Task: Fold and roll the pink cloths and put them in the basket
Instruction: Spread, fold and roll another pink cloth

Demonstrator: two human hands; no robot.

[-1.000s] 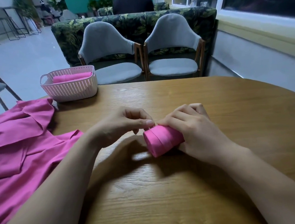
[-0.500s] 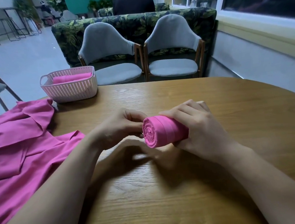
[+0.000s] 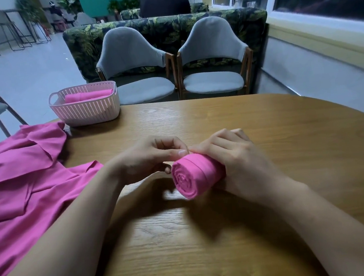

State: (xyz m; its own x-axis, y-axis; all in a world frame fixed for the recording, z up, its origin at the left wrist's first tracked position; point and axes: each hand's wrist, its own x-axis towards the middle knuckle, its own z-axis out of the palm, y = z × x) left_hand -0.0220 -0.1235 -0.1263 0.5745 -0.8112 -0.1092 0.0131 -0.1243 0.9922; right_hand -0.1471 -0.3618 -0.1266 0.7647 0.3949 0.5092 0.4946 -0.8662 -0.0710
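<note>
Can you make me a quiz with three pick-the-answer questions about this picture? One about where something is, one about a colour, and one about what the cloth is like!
1. Where does the basket stand?
A) on a chair
B) on the table, far left
C) on the floor

2. What colour is the cloth pile on the left?
A) blue
B) yellow
C) pink

3. How is the held cloth, between the left hand and right hand?
A) rolled into a tight tube
B) spread flat
C) hanging off the table

Answers:
1 B, the basket sits on the wood near the far left edge.
2 C, the cloth pile is bright pink.
3 A, the held cloth shows a spiral end, and the right hand wraps round it.
</note>
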